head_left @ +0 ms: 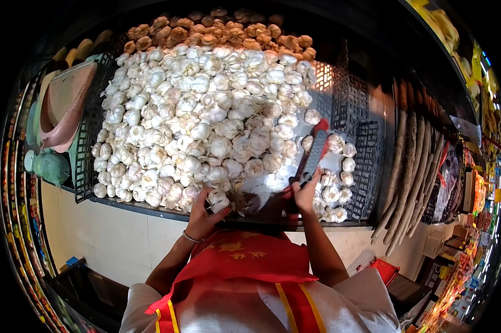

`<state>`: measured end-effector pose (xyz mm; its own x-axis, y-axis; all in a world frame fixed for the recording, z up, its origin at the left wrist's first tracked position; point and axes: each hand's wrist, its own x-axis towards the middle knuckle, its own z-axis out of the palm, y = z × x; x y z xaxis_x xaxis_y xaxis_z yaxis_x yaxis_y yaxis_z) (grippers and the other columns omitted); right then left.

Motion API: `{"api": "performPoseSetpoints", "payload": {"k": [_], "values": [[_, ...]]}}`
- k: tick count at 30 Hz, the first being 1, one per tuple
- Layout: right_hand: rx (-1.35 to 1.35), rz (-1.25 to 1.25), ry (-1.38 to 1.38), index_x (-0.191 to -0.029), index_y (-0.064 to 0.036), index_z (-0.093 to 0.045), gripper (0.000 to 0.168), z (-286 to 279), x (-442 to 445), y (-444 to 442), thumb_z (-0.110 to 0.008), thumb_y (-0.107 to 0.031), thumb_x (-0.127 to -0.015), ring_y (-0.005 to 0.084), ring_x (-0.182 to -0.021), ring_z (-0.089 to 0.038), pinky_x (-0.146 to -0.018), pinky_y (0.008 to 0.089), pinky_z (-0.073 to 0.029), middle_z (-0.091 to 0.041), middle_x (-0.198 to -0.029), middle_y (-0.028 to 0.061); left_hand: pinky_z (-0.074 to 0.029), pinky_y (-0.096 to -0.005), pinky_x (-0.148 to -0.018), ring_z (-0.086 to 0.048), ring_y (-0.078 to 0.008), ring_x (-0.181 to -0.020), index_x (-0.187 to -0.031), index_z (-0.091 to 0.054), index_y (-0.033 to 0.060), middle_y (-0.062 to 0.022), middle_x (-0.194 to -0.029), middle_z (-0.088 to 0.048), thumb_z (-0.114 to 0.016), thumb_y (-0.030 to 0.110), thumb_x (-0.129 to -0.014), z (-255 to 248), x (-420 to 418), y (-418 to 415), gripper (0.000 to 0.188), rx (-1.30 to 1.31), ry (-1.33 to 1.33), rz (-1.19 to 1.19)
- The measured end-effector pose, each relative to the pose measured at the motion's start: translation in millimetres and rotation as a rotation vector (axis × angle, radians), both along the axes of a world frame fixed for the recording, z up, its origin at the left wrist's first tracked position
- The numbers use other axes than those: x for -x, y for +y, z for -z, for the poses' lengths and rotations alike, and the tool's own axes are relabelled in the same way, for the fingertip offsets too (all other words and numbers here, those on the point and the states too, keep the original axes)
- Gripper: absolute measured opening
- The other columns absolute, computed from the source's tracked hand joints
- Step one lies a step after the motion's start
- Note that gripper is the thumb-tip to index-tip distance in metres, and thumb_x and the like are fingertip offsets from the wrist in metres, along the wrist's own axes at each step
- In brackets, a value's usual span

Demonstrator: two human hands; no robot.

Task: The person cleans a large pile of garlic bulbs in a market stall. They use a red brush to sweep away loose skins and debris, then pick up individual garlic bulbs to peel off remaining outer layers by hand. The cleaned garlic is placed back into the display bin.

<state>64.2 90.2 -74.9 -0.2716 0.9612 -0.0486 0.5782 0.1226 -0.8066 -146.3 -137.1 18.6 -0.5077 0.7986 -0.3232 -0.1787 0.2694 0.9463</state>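
Observation:
A garlic bulb [218, 200] sits between the thumb and fingers of my left hand [201, 217], at the display's front edge. My right hand [306, 195] grips what looks like a hand brush [316, 150], with a grey patterned back and red along its sides. The brush slants away from me over the bare metal surface [263, 191]. To its left lies a broad heap of white garlic bulbs [192, 112]. A smaller group of garlic bulbs [330, 194] lies to its right. Loose dry skins [239, 204] lie beside my left hand.
Black plastic crate panels [365, 166] border the garlic on the right, and another black crate [88, 137] stands on the left near green melons [52, 168]. Long brown roots [413, 166] jut past the display's edge at right. Pale floor tiles [121, 229] show below.

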Motion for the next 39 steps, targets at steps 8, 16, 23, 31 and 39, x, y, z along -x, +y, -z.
{"api": "performPoseSetpoints", "payload": {"k": [8, 16, 23, 31, 39], "values": [[0.142, -0.002, 0.374, -0.138, 0.002, -0.014, 0.092, 55, 89, -87, -0.065, 0.001, -0.062, 0.0297, -0.109, -0.04, -0.098, 0.035, -0.029, -0.039, -0.12, 0.0202, -0.044, -0.0236, -0.075, -0.052, -0.0096, -0.086, -0.115, -0.045, 0.0044, -0.0023, -0.096, -0.054, -0.069, 0.005, -0.075, -3, 14, -13, 0.047, -0.017, -0.019, -0.101], [0.334, -0.076, 0.516, -0.132, 0.003, -0.018, 0.076, 5, 65, -76, -0.062, -0.002, -0.07, 0.0206, -0.088, -0.052, -0.082, 0.0289, -0.042, -0.05, -0.101, 0.0124, -0.045, -0.0235, -0.075, -0.052, -0.0115, -0.089, -0.124, -0.035, 0.0029, -0.006, -0.102, -0.054, -0.064, 0.002, -0.079, -9, 6, 50, 0.054, -0.057, -0.114, 0.042], [-0.252, -0.674, 0.383, -0.125, -0.001, -0.042, 0.054, 78, 5, -29, -0.062, -0.004, -0.075, 0.0288, -0.105, -0.049, -0.092, 0.0353, -0.038, -0.045, -0.121, 0.0163, -0.047, -0.0253, -0.08, -0.051, -0.013, -0.098, -0.126, -0.034, 0.0002, -0.0076, -0.113, -0.048, -0.065, 0.011, -0.081, -17, -75, 149, 0.055, -0.354, 0.166, 0.39], [-0.478, -0.44, -0.17, -0.12, -0.014, -0.052, 0.056, -43, 13, 80, -0.061, 0.001, -0.067, 0.0325, -0.105, -0.047, -0.093, 0.04, -0.037, -0.048, -0.117, 0.0133, -0.046, -0.0229, -0.075, -0.05, -0.0089, -0.092, -0.121, -0.037, 0.0037, -0.0038, -0.107, -0.049, -0.069, 0.016, -0.079, 34, -123, 173, 0.054, -0.203, -0.094, 0.21], [-0.565, -0.207, -0.46, -0.116, -0.008, -0.055, 0.05, -50, -22, 106, -0.068, -0.007, -0.067, 0.0372, -0.102, -0.045, -0.092, 0.0426, -0.036, -0.049, -0.111, 0.0173, -0.048, -0.0298, -0.08, -0.056, -0.0189, -0.096, -0.129, -0.032, -0.0005, -0.0157, -0.124, -0.042, -0.072, 0.022, -0.074, 43, -143, 179, 0.071, -0.143, -0.168, 0.43]]}}
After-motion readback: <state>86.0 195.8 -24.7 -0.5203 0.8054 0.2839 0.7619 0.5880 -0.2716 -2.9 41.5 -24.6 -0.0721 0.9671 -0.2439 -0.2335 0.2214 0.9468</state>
